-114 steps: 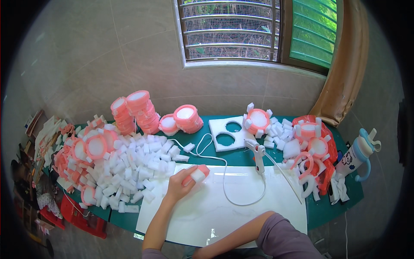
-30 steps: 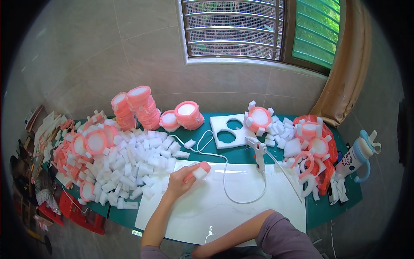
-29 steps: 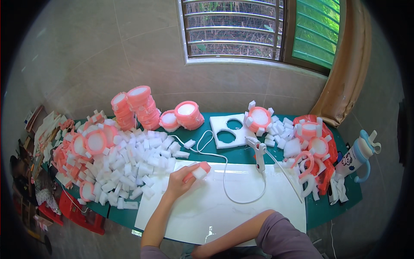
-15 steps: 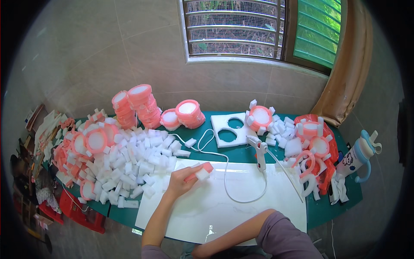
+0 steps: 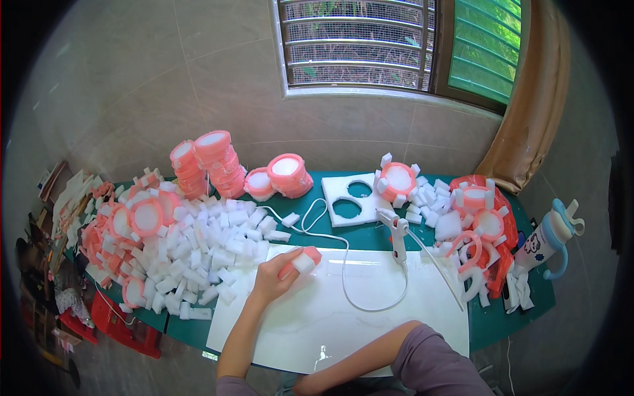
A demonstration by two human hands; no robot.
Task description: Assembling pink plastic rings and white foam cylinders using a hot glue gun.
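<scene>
Over the white board [image 5: 370, 330] on the green counter [image 5: 505, 323], the left hand [image 5: 269, 277] clasps a pink-and-white foam piece [image 5: 305, 263] in its grip, apparently a holding step, the right hand unseen; the next move seemingly calls for light finger pressure.

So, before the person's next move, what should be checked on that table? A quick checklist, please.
1. Foam piece in hand: ok, the pink and white piece is held by the left hand.
2. Right arm unoccupied: cannot tell; its far end meets the lower edge.
3. Glue gun untouched: ok, apart from the left hand.
4. Glue gun heated: cannot tell from a picture.
5. White board free of cable: not ok; the white cord loops across it.
6. Loose foam blocks nearby: ok, heaped left of the left hand.
</scene>
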